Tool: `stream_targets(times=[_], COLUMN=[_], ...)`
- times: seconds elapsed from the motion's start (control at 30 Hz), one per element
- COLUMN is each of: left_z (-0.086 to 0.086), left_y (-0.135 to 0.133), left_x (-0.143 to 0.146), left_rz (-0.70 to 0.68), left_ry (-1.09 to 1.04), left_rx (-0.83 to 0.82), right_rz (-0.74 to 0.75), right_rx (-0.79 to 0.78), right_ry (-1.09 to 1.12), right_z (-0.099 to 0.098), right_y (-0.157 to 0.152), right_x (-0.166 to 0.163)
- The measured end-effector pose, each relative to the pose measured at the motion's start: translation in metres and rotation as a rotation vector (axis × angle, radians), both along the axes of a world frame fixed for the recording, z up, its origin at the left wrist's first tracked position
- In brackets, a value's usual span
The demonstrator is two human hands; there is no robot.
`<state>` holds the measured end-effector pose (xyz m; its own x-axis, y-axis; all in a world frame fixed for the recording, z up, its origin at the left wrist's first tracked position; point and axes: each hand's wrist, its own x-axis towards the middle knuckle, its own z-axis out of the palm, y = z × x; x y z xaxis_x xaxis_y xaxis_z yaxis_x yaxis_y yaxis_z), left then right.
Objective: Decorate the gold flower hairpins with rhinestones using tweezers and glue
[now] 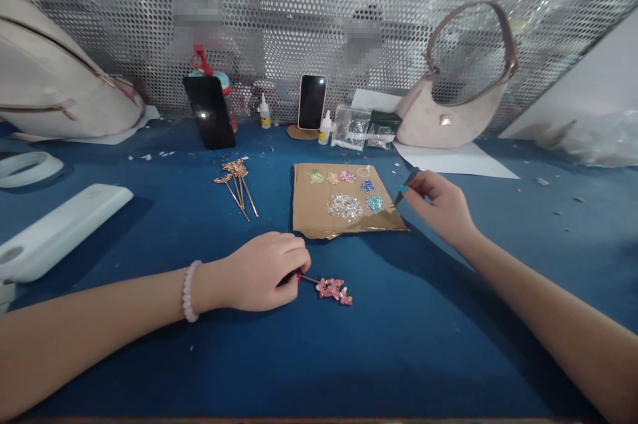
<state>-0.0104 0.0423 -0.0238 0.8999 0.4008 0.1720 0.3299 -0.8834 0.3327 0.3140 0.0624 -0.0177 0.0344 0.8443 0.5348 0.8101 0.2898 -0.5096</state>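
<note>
My left hand [266,271] rests on the blue table [349,357], fingers closed round the thin metal stem of a hair stick with pink flowers [335,290], whose head lies on the cloth to the right. My right hand [441,206] pinches a thin dark pick tool [405,187], its tip pointing at the right edge of a brown cardboard sheet [309,211]. On the cardboard lie small piles of rhinestones: green, yellow, pink, blue, teal and a larger silver pile [345,206].
Several bare gold hair sticks [238,183] lie left of the cardboard. Two phones [209,111] [312,102] lean at the back by small glue bottles [264,111] and plastic bags [355,126]. A beige handbag [448,115] stands back right, a white case [54,228] left.
</note>
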Motion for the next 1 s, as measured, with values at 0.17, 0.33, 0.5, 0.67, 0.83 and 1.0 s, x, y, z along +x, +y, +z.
stream_targets(times=[0.17,0.33,0.5,0.67,0.83,1.0], left_z=[0.0008,0.0014,0.0006,0.0010,0.0012,0.0014], left_y=[0.0010,-0.0006,-0.0005,-0.0010,-0.0005,-0.0002], left_x=[0.0002,0.0000,0.0003,-0.0001,-0.0002,-0.0006], left_rz=[0.002,0.000,0.003,0.002,0.010,0.005], left_ry=[0.007,0.005,-0.001,0.002,0.029,0.027], left_rx=[-0.009,-0.006,-0.013,-0.023,-0.005,0.009], right_rz=[0.007,0.041,0.066,0.111,0.150,0.171], right_rx=[-0.019,-0.037,-0.026,-0.052,-0.080,-0.087], right_ry=[-0.035,-0.081,-0.140,-0.211,-0.243,-0.204], right_z=[0.0003,0.0004,0.0018,0.0040,0.0044,0.0032], right_y=[-0.0004,-0.0012,-0.0007,0.0014,0.0039,0.0050], right_x=[-0.0001,0.0006,0.0017,0.0043,0.0070,0.0086])
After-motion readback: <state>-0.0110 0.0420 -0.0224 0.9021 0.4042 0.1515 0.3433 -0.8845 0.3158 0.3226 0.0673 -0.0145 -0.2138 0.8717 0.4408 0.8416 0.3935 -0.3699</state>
